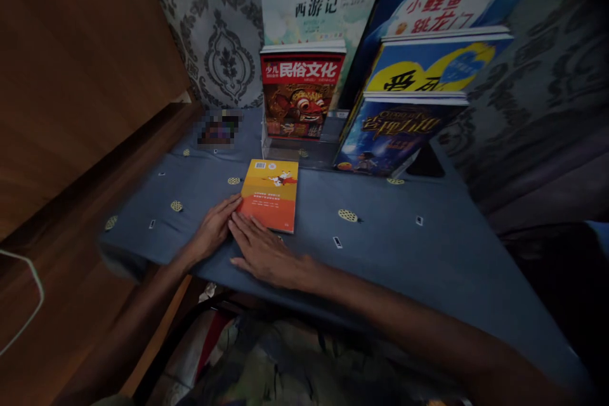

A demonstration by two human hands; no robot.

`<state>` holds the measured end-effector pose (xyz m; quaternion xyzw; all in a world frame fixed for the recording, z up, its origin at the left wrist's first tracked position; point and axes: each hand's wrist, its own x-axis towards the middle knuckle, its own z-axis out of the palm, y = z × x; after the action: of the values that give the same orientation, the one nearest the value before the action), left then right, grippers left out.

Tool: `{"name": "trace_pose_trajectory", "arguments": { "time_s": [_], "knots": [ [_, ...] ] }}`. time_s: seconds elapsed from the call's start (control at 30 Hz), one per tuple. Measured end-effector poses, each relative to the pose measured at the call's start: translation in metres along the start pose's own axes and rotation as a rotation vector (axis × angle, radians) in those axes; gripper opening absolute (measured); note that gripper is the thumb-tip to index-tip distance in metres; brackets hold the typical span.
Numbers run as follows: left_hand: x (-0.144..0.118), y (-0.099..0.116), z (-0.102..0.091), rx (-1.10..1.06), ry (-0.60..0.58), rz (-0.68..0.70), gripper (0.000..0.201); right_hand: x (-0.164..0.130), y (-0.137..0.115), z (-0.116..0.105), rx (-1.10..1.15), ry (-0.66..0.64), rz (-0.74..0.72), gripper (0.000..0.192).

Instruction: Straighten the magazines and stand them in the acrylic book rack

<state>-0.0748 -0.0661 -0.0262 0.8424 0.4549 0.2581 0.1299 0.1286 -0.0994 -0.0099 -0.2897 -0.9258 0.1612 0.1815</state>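
Note:
A small orange and yellow book (271, 193) lies flat on the blue patterned tablecloth (404, 235), back cover up. My left hand (214, 228) rests on the cloth, its fingertips touching the book's near left corner. My right hand (261, 250) lies flat beside it, fingers spread, tips at the book's near edge. Neither hand grips anything.
Behind the book, a tiered clear stand holds a red book (299, 95), a dark blue book (390, 133), a yellow and blue book (432, 66) and taller ones behind. A wooden panel (71, 76) rises at left. A grey patterned curtain (223, 25) hangs at the back.

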Motion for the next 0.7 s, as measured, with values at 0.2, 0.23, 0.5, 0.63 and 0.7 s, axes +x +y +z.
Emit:
{"name": "trace_pose_trajectory", "arguments": {
  "time_s": [0.2, 0.23, 0.5, 0.63, 0.7],
  "knots": [
    [0.003, 0.003, 0.000, 0.063, 0.015, -0.042, 0.042, -0.049, 0.025, -0.009, -0.052, 0.090, 0.035, 0.075],
    [0.004, 0.003, -0.001, 0.061, 0.015, -0.038, 0.042, -0.059, 0.030, -0.012, -0.064, 0.103, 0.054, 0.074],
    [0.054, 0.000, 0.008, 0.011, 0.004, -0.083, 0.041, -0.086, 0.067, -0.023, -0.034, 0.177, 0.307, 0.065],
    [0.084, -0.004, 0.020, -0.079, 0.077, -0.175, 0.045, -0.071, 0.081, -0.020, -0.006, 0.244, 0.363, 0.060],
    [0.090, -0.009, 0.022, -0.227, 0.135, -0.254, 0.045, -0.068, 0.087, -0.017, 0.007, 0.290, 0.359, 0.058]
  ]
}}
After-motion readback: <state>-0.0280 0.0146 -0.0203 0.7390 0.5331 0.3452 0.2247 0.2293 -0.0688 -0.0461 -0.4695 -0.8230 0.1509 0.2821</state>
